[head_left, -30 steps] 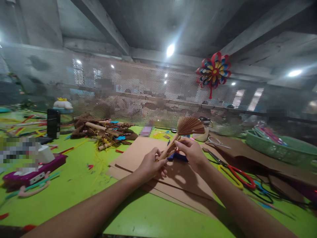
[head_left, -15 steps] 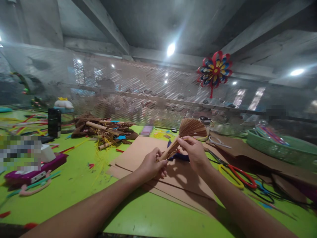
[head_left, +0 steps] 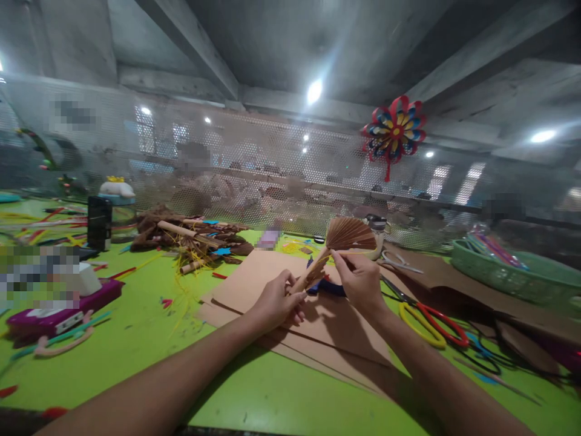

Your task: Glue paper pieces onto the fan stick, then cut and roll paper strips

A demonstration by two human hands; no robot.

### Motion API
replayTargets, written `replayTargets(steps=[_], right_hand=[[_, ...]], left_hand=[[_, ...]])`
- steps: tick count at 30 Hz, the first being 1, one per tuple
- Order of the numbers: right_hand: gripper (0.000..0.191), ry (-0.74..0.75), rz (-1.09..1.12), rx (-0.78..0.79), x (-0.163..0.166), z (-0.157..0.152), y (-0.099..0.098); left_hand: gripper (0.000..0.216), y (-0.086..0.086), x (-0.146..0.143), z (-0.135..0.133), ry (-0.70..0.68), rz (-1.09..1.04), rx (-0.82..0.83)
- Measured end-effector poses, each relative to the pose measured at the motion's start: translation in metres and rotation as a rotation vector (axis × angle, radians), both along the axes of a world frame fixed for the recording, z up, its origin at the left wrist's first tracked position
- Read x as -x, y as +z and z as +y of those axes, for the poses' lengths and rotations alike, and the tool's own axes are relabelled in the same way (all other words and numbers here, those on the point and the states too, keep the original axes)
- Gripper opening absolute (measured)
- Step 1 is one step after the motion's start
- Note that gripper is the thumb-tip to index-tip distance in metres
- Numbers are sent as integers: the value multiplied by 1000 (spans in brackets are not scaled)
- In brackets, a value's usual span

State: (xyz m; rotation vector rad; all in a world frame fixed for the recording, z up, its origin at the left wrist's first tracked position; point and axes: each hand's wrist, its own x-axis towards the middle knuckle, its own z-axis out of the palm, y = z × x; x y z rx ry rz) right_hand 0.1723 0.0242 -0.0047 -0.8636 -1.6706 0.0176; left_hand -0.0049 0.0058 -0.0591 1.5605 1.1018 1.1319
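My left hand is closed around the tan stick-like handle of a brown pleated paper fan, which tilts up to the right. At the fan's narrow neck, the fingertips of my right hand are pinched together on a thin yellow strand. The strand's full course is hard to follow. Large brown paper sheets lie beneath both hands. Partly hidden behind the handle is a tool with dark blue handles.
Scissors with red and yellow handles lie right of my right forearm. Farther right stands a green basket. Brown bundles with yellow strands, a phone and a purple power strip occupy the left of the green table.
My right hand has shifted slightly right and down, its fingers now below the fan's neck. The fan has turned a little, and the left hand keeps its hold.
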Motion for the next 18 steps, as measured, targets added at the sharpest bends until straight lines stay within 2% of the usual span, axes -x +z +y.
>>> replayTargets(steps=[7,10,15,18], right_hand=[[21,-66,168,-46,0,6,-1],[25,-85,204,34,-2,9,-3],[28,-23,300,215,-3,7,-1],[29,-30,284,257,-3,1,0]], left_hand=[[22,3,1,-1,10,65,3],[23,2,1,-1,18,78,-2],[24,-1,3,0,-11,46,-31],[24,-2,4,1,-7,61,-52]])
